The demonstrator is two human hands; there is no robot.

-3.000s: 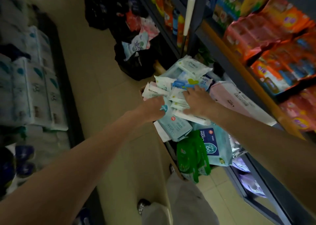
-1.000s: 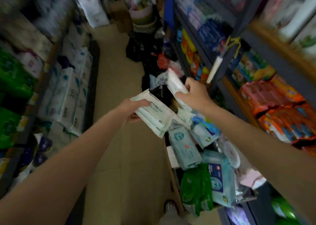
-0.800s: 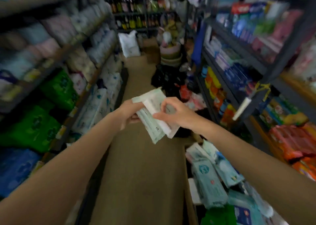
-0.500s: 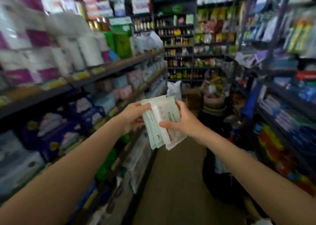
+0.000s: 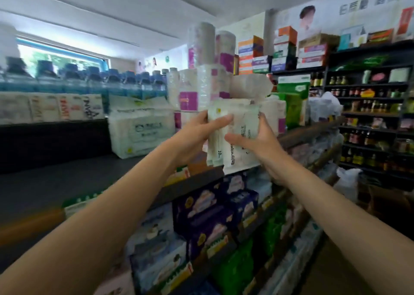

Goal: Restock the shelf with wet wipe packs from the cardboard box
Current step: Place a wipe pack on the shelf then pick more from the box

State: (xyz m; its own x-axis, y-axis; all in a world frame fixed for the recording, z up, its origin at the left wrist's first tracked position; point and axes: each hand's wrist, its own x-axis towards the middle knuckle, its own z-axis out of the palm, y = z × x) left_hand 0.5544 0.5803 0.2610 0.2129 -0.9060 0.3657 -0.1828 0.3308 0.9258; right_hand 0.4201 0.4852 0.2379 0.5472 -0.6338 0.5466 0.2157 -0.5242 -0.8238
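Both hands clasp a small stack of wet wipe packs (image 5: pixel 233 135), left hand (image 5: pixel 197 135) and right hand (image 5: pixel 257 142) squeezing its sides, held upright at the dark shelf (image 5: pixel 74 178) edge; the slick packs could fan apart and slip, or nudge the toilet rolls (image 5: pixel 197 88) stacked behind.

This is a small grocery shop: dark metal shelving (image 5: pixel 197 178) runs along an aisle, stacked with packaged tissue rolls (image 5: pixel 199 48), bottled water (image 5: pixel 74 79), sauce bottles (image 5: pixel 367 106), and yellow price labels (image 5: pixel 177 174) on shelf edges.
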